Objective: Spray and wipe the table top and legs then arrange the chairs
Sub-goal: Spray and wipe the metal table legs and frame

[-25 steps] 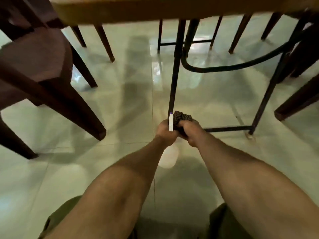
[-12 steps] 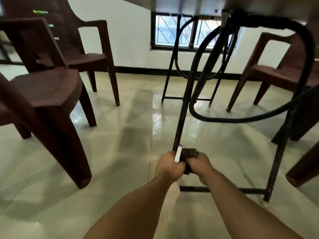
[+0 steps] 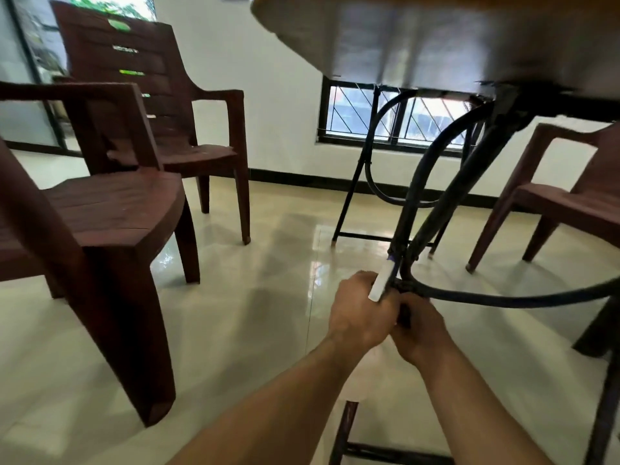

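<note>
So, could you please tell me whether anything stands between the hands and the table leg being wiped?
Nothing visible does. The right hand grips the cloth at the black table leg, and the left hand, holding the white spray bottle, is right beside it. A curved black brace meets the leg just above them.

Open floor (image 3: 261, 297) left of table leg (image 3: 404, 229), brown chair (image 3: 110, 209) crowding far left, curved brace (image 3: 503, 301) barring right, tabletop (image 3: 436, 38) overhead

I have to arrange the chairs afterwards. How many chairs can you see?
3: near chair on the left, chair behind it, chair at far right. The brown leg at the bottom edge may belong to a fourth.
</note>
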A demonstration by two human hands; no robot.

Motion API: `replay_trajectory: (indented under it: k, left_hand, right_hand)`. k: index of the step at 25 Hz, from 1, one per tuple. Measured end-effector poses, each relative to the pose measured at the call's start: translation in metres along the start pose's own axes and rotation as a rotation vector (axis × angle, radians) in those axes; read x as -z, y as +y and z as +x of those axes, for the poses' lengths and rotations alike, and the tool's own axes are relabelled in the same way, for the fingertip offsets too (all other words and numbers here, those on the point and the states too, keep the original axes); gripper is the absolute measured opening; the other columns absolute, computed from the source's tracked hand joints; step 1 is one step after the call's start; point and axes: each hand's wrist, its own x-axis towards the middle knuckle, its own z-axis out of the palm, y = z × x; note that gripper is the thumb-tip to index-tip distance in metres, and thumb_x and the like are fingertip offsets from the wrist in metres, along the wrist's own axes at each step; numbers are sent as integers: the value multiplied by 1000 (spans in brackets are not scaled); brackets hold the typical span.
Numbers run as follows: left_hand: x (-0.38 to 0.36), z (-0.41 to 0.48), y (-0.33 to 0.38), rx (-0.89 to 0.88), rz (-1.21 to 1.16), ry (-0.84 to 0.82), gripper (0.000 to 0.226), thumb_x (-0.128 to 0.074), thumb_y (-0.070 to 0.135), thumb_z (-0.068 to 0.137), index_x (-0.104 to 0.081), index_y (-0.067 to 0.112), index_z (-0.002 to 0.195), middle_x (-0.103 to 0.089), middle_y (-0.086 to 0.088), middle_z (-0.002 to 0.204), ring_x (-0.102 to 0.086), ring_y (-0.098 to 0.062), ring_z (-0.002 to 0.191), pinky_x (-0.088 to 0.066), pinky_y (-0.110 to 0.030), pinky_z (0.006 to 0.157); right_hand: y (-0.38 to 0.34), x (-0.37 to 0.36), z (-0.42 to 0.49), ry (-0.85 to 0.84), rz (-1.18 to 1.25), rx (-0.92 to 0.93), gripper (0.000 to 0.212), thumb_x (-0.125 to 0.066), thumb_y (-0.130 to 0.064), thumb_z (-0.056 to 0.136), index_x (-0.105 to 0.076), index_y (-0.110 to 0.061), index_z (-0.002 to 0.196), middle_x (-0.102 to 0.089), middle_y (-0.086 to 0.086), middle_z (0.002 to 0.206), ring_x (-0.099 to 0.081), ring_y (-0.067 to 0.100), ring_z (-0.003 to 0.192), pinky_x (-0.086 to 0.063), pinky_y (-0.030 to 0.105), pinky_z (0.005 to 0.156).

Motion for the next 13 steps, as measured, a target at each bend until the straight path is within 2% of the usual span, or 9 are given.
replay_trajectory:
  k: [2,4,6,8,11,13]
  left_hand:
    - [-1,4,-5,10,-71,49,17,-51,28,82,-65,27,73,-68,-2,77,-67,-18,62,-56,-32,55]
    - [-2,4,-12,49,-143,62,17,-54,28,85,-70,23,86,-72,-3,77,-71,-22,65,-63,-42,60]
    - [-4,-1,-16,21,-136,58,15,-54,27,83,-67,22,78,-69,-2,67,-69,-21,57,-60,-40,52]
    - [-3,-4,-15,-46,-145,77,16,-53,26,82,-61,19,70,-64,-1,60,-64,-21,51,-55,-39,47]
    - [-1,2,-9,-146,-196,103,17,-54,25,83,-57,19,68,-59,1,59,-59,-21,51,-50,-36,46]
    - [-2,2,-2,-176,-199,123,16,-54,25,83,-55,22,67,-55,4,58,-55,-16,51,-46,-31,47]
  right_hand:
    - [-2,8,1,-40,15,20,32,-45,10,85,-65,0,108,-70,16,89,-66,25,76,-50,34,74]
    - [-3,10,0,-109,-138,44,45,-43,15,79,-66,-1,115,-71,20,95,-65,30,83,-51,38,77]
    - [-10,11,2,-148,-428,69,58,-45,18,73,-68,-6,120,-71,23,95,-63,33,80,-49,41,72]
    - [-20,9,0,-208,-476,122,68,-44,20,66,-70,-11,121,-70,25,98,-61,34,78,-46,43,67]
    - [-15,6,-7,-223,-335,97,63,-39,22,70,-76,-14,106,-73,21,101,-64,34,84,-48,43,74]
    - [-6,7,-9,-193,-413,56,52,-40,20,79,-78,-13,91,-70,27,99,-63,37,86,-49,46,79]
